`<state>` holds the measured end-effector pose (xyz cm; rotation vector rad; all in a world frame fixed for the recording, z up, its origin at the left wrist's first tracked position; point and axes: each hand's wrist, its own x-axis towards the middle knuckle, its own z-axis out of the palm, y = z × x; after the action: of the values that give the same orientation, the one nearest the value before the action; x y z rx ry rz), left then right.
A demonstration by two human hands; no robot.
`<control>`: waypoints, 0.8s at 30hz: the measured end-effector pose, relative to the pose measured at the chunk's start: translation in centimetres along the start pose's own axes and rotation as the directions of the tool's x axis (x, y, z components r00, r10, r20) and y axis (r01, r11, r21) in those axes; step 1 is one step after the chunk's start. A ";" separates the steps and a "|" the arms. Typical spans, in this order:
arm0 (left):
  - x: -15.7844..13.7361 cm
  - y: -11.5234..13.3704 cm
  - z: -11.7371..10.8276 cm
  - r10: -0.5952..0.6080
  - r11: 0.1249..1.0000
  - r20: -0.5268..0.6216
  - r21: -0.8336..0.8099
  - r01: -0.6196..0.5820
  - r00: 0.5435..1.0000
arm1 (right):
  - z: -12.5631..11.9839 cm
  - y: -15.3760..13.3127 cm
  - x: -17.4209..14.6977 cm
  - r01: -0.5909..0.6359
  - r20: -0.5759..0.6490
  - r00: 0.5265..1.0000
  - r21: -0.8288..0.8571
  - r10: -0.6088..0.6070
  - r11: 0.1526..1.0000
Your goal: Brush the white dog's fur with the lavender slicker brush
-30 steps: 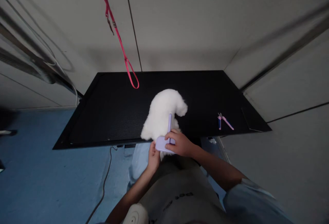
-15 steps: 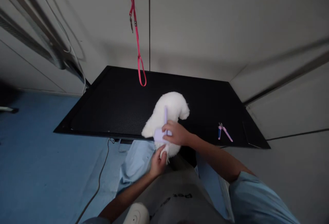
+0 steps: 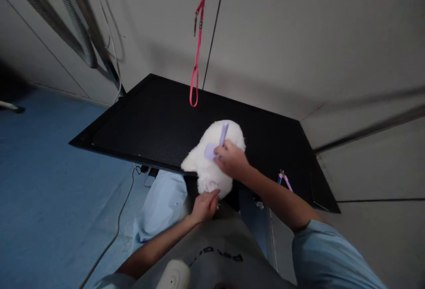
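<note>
A small, fluffy white dog is at the near edge of the black grooming table, its near end overhanging close to my apron. My right hand is closed around a lavender slicker brush. The brush head lies against the fur of the dog's back, and its handle points away from me. At the dog's near end, my left hand is closed with fingertips pinching the dog; I cannot make out which part of it. The dog's face is hidden.
Pink-and-blue nail clippers lie on the table's right part. A red loop leash hangs over the far edge. Grey hoses run down the wall at upper left. A cable trails over the blue floor.
My right hand and the brush have moved away from me, from the dog's near end up onto its back. My left hand remains at the near end. The whole view has tilted somewhat.
</note>
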<state>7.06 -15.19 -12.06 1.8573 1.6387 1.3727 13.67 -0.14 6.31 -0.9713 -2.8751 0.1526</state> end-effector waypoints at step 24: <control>2.1 4.1 -0.6 -0.193 0.921 0.292 0.382 0.071 0.937 | -0.1 0.1 -0.3 0.076 0.068 0.995 -0.042 -0.073 0.996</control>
<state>8.75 -14.77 -7.80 1.9894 1.8928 0.6862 13.99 -0.29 6.36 -0.8808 -2.9828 0.1178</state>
